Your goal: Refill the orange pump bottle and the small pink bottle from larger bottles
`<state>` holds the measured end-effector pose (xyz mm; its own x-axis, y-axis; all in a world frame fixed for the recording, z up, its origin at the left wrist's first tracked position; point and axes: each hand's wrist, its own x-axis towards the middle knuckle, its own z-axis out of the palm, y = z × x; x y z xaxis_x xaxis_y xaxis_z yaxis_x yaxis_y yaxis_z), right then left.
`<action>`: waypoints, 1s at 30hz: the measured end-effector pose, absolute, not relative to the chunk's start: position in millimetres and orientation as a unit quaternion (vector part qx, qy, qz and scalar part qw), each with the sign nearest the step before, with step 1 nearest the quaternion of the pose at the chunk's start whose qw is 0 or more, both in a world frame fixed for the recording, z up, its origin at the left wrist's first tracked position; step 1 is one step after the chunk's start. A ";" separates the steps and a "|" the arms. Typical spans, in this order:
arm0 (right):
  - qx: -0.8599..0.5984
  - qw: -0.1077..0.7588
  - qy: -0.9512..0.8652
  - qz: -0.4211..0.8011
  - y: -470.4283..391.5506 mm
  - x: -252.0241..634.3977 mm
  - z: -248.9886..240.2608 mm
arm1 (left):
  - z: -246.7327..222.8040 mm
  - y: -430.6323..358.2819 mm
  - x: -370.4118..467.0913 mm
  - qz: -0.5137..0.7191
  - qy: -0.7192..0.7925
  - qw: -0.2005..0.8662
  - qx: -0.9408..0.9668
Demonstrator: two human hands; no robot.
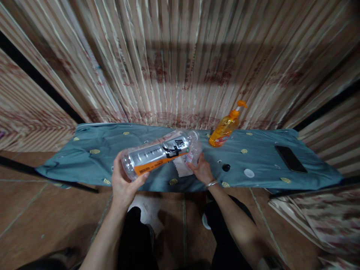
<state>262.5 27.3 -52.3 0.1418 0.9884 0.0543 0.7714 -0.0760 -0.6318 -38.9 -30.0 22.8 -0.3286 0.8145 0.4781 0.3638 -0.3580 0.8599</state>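
My left hand (125,180) is wrapped round the base of a large clear plastic bottle (160,152) with a silver and orange label. The bottle is tilted nearly level, its mouth pointing right. My right hand (201,170) grips a smaller clear plastic bottle (195,152) with reddish print, close by the large bottle's mouth. Whether the two mouths touch cannot be made out. Beneath them a white paper sheet (182,168) lies on the cloth, partly hidden. To the right of my right hand rest a black cap (226,167) and a white round lid (249,173).
An orange pump bottle (224,130) stands at the back of the narrow table covered with a teal patterned cloth (261,150). A black phone (291,159) lies at the right end. Behind the table hangs a striped curtain (180,67); dark frame bars (39,75) slant at both sides.
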 end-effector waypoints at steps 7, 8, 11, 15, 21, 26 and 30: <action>-0.690 0.300 -0.632 0.186 28.3 264.5 -59.0 | 20.8 -29.1 -39.0 0.613 0.535 0.190 0.550; -0.690 0.300 -0.632 0.185 28.4 264.7 -59.4 | 21.0 -29.2 -38.8 0.614 0.534 0.190 0.549; -0.693 0.295 -0.630 0.190 28.6 264.7 -58.7 | 22.1 -29.5 -38.2 0.617 0.531 0.187 0.550; -0.697 0.291 -0.626 0.195 27.9 263.3 -55.8 | 23.9 -29.9 -37.7 0.618 0.530 0.189 0.548; -0.702 0.290 -0.618 0.201 27.8 262.4 -58.3 | 26.1 -30.0 -37.4 0.614 0.535 0.189 0.549; -0.697 0.303 -0.623 0.185 30.0 265.4 -67.6 | 26.9 -30.3 -35.5 0.624 0.529 0.189 0.543; -0.685 0.319 -0.635 0.162 32.7 268.6 -76.6 | 27.1 -30.6 -35.0 0.623 0.535 0.186 0.540</action>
